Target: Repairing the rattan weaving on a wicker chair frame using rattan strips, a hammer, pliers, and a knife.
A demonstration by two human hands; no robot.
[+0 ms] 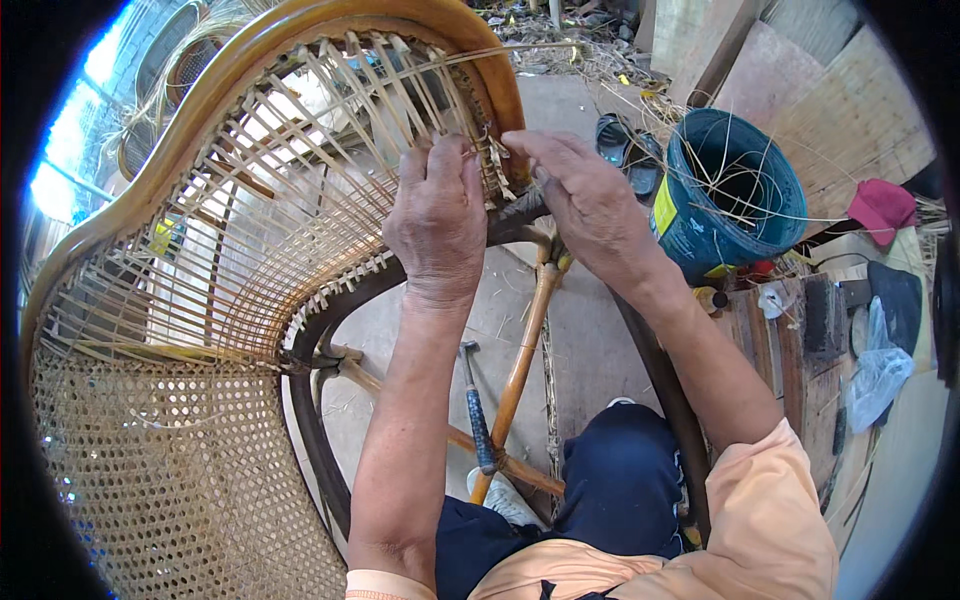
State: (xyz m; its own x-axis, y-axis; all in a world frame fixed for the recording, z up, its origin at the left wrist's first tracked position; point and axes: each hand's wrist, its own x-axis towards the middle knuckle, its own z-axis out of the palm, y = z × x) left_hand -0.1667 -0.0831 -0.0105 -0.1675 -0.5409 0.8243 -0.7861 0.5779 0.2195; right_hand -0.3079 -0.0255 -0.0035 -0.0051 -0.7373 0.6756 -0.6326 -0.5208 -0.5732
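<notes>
1. A cane chair (500, 90) is placed over the left side of the pale floor (600, 345), its curved wooden rim reaching toward the far edge.
2. Loose-spaced cane strands (280, 275) are strung across its upper part; the lower left is filled with close weave (170, 460).
3. The left hand (437, 210) is held over the strands, fingers curled; whether one is gripped cannot be told.
4. The right hand (600, 205) is held just beside it, forefinger extended toward the rim; its grip cannot be told either.
5. Below the hands, a hammer (480, 420) is seen, its handle overlapping a crossbar.
6. Near the floor's right edge, thin strips are held in a blue bucket (690, 235), with dark sandals (645, 165) beside it.
7. Farther right, a red cap (882, 210) and plastic bag (875, 375) are seen.
</notes>
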